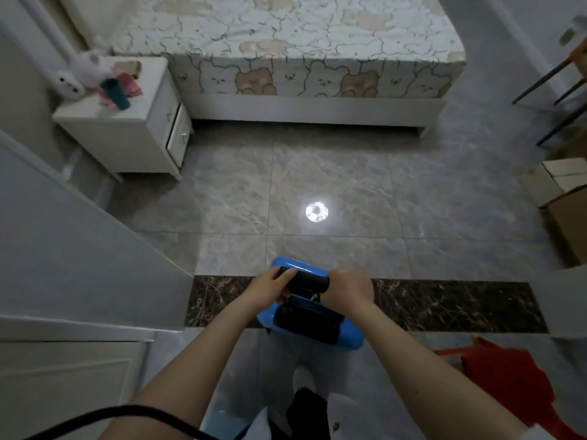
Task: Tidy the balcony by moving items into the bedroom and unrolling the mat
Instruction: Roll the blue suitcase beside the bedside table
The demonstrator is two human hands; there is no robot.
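Both hands are wrapped around the black handle (303, 281) of a blue suitcase (309, 315): the left hand (270, 289) curls over its 9 o'clock end with the thumb laid along the top, and the right hand (347, 290) clenches the 3 o'clock end, knuckles up. The suitcase hangs or stands just below the grip, low in the view at 6 o'clock, straddling the dark marble threshold strip (444, 306) that divides the near floor from the bedroom tiles (317, 185). Whether its wheels touch the ground cannot be told.

Outward from there, an open door (79, 242) stands close at 9 o'clock, a red item (508, 373) lies on the floor at 4 o'clock, and a cardboard box (565, 217) sits at 3 o'clock. The bed (301, 52) fills 12 o'clock, with a white nightstand (127, 122) at 10 o'clock.

The likely trouble is at the threshold. The case could catch on the strip and twist in the grip, or swing into the door edge, since the gap on that side looks narrow. A black cable (127, 414) curving at 7 o'clock might snag an arm or foot mid-step.
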